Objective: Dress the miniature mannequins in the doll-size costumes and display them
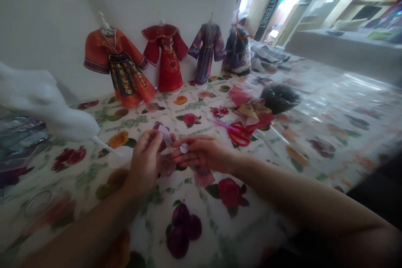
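My left hand (147, 150) is closed on a small pale lilac strip (165, 135) that looks like cloth or paper. Close beside it, my right hand (202, 150) holds a small round white disc (184, 148) between its fingers; I cannot make out its exact kind. The fingertips of both hands nearly meet above the fruit-patterned tablecloth (157, 226). Under my right hand lies a small reddish patterned piece (204, 176). To the right are red-handled scissors (239, 135).
A white doll mannequin (63, 109) leans on its stand at left. Along the wall stand miniature robes in orange (121, 67), red (166, 58) and purple (207, 52). Fabric scraps (251, 111), a black bundle (279, 98) and a filled plastic bag (238, 50) lie at right.
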Demonstrator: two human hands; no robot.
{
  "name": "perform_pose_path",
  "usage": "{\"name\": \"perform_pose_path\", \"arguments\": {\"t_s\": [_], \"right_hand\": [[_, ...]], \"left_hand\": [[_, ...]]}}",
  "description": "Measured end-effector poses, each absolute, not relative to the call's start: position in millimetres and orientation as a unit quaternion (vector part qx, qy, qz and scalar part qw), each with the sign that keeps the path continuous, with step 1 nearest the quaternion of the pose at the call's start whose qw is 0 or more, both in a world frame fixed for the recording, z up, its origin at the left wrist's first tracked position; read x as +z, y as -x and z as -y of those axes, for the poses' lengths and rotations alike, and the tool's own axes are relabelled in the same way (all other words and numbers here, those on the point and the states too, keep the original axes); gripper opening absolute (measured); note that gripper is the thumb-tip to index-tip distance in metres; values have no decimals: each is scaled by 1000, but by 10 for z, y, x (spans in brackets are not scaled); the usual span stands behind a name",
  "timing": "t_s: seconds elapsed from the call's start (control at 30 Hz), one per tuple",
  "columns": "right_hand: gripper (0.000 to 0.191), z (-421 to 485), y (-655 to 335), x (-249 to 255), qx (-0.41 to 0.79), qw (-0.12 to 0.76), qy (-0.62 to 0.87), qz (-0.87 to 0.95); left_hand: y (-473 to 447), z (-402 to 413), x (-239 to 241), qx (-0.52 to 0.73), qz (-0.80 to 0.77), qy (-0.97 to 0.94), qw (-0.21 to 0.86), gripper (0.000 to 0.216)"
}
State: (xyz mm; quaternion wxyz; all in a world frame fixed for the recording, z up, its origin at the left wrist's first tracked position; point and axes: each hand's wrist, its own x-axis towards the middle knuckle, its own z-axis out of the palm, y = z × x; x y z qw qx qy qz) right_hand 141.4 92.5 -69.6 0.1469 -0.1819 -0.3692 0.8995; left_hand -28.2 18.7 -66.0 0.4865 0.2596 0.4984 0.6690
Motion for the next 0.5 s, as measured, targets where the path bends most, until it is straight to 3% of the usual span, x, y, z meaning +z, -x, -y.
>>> {"name": "perform_pose_path", "arguments": {"t_s": [0.17,0.5], "right_hand": [[15,-936,-1437,-679,884,185,196,382],[10,-984,-1466,-618,846,259,190,426]], "left_hand": [[282,-179,-649,654,-497,-262,506,22],[308,-197,-708,648,-534,-267,472,25]]}}
